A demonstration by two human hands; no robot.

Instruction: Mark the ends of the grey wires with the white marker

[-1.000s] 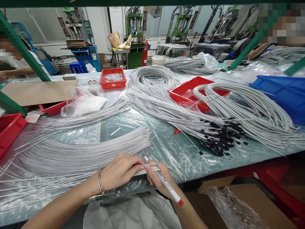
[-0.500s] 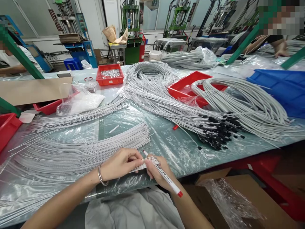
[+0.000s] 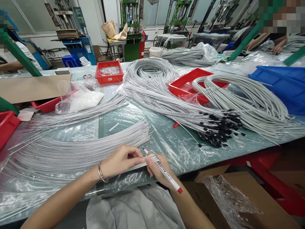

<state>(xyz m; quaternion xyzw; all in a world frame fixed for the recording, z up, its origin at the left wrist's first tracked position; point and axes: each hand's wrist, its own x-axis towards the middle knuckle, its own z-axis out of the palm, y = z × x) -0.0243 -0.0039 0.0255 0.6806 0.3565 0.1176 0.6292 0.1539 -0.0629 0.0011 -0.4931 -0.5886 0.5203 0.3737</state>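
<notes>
Two tight pinches | left hand (image 3: 122,160) curled on thin wires (image 3: 153,156) | right hand (image 3: 157,168) grips them plus marker (image 3: 168,176), seemingly slanted clear

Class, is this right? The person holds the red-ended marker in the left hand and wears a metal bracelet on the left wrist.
Not quite: the red-ended marker is in the right hand, as the head view shows. The metal bracelet is indeed on the left wrist.
</notes>
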